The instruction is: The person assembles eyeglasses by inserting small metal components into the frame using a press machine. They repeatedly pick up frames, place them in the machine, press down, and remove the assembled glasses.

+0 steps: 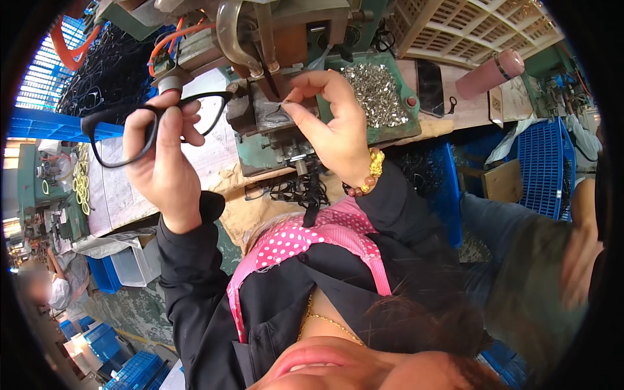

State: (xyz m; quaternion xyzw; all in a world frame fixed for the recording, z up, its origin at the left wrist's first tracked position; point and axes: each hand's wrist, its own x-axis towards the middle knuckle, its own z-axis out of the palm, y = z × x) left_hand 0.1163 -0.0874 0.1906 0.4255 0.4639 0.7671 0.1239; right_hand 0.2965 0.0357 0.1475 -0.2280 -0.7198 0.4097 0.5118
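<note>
My left grip (pixel 162 146) clasped one black eyeglass frame (pixel 140 127) while my right grip (pixel 328 123) pinched one tiny metal part (pixel 285 103) beside the green tray (pixel 400 133) heaped with silvery pieces.

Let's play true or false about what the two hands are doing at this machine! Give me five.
1. The left hand holds a black glasses frame. True.
2. The right hand rests flat on the table. False: it is raised at the green machine, fingertips pinched together at it.
3. A tray of small silver metal parts lies just behind the right hand. True.
4. The right wrist is bare. False: it wears a beaded bracelet.
5. The glasses frame is red. False: it is black.
</note>
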